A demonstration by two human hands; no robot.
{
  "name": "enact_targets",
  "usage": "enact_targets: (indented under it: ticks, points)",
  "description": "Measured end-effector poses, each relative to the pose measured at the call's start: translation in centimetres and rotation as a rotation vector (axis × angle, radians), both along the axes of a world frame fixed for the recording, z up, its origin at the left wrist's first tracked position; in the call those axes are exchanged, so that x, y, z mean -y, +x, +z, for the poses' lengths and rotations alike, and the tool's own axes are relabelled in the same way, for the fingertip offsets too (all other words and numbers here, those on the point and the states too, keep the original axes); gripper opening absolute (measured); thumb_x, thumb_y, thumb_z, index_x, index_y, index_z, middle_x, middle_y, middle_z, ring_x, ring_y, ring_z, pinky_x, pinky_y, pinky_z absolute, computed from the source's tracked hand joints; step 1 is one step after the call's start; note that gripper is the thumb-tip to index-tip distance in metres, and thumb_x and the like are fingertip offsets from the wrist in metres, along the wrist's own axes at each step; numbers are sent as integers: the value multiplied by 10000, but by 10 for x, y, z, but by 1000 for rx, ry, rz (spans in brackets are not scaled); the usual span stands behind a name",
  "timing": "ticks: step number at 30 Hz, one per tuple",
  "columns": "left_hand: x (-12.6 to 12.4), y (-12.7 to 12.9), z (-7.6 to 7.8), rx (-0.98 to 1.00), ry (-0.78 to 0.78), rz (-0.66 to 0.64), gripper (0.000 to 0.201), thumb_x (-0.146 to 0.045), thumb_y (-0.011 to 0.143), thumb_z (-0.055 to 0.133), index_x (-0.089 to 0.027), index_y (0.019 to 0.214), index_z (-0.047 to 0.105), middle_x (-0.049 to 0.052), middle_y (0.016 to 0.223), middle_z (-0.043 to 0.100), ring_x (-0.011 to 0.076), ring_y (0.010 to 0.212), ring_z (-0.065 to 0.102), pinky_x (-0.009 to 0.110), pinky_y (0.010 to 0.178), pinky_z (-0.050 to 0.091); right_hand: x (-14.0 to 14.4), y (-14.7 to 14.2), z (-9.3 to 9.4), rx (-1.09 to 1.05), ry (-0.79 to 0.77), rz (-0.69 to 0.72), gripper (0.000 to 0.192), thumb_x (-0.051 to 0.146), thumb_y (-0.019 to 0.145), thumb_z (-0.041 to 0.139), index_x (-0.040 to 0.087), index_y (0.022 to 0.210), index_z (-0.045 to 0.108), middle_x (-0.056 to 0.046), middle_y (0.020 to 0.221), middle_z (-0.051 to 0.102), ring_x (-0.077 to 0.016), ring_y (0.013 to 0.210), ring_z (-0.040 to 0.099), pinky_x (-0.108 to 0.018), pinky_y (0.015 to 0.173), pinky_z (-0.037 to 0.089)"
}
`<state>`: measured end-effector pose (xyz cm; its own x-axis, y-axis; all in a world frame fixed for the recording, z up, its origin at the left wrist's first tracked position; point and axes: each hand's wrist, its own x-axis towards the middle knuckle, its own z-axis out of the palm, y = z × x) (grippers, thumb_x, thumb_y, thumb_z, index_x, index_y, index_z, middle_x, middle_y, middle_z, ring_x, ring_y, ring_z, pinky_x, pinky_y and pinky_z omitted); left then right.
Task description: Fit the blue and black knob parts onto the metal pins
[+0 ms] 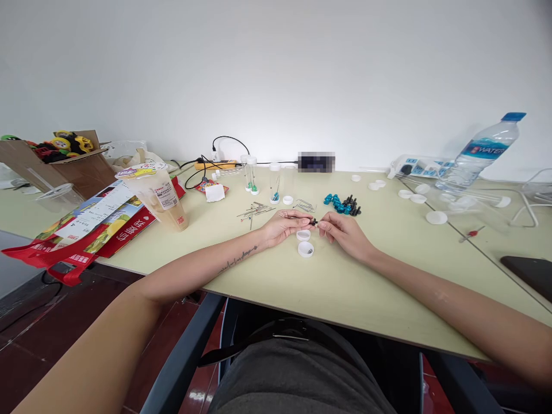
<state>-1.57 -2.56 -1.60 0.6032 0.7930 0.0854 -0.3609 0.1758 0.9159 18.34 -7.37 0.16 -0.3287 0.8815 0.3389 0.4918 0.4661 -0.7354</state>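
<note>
Small black part (314, 221): pinched between the fingertips of both hands, just above the table (267, 287), near its middle.
Left hand (287, 226): fingers closed on the part and on a thin pin; wrist resting on the table.
Right hand (342, 231): fingertips closed narrowly on the same part.
White caps (305, 242): two, lying on the table directly beneath the hands.
Blue and black pieces (342, 204): heaped just beyond the right hand.
Loose pins (255, 211): scattered beyond the left hand.
Clear tubes (250, 172): upright, further back.
Water bottle (480, 152): far right.

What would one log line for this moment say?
left hand: pinching thin metal pin | right hand: gripping small black piece at pin's tip | below hands: two white round plastic caps | surface: pale green table
</note>
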Motion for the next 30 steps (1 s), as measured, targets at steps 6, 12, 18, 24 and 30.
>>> enact_targets:
  ticks: [6,12,18,24,30]
  points:
    - [-1,0,0,12,-9,13,231,-142,648,746,-102,869,688,58,889,683,165,844,666,330,922,463,-1,0,-1,9,55,-43,216,429,837,534,214,811,526,17,646,558,-143,564,501,-287,570,397]
    - [-3,-1,-4,-8,-8,2,262,-142,644,747,-116,897,683,68,942,679,161,874,654,320,917,457,-2,1,-1,23,15,2,338,453,888,432,195,699,538,-9,663,603,-133,543,495,-294,578,395]
    - [-1,0,-1,9,2,7,247,-154,643,751,-112,877,685,57,891,685,163,846,664,319,897,476,-3,1,-4,-56,51,-56,238,438,791,595,209,836,549,-3,718,600,-142,582,505,-286,559,408]
    - [0,0,0,10,7,-4,232,-153,647,748,-101,865,687,63,939,681,179,869,667,319,920,470,-1,1,-1,17,7,-12,343,440,886,443,189,677,548,-6,622,596,-127,519,489,-290,559,388]
    - [0,0,0,9,-7,15,226,-139,648,745,-107,864,686,60,902,688,158,840,668,324,925,468,-2,1,-3,-51,42,-50,208,410,800,588,213,841,536,8,695,579,-135,558,494,-284,546,400]
